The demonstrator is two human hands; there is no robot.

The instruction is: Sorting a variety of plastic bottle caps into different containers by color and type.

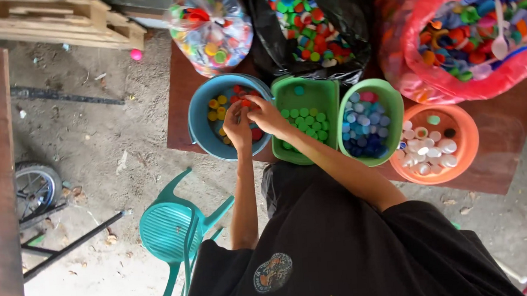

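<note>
Blue bucket (200,118) on the bench (503,129) has my left hand (236,126) and right hand (266,115) over it, fingers pinched on red caps (244,101), I think. Sorting step; next I'd guess they get dropped into a matching tub, like the green tub (326,90).

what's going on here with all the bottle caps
A person leans over a low table, both hands in the blue bucket of red and yellow caps: left hand beside right hand. Next to it stand a green tub of green caps, a green bowl of blue caps and an orange bowl of white caps. Bags of mixed caps sit behind.
</note>
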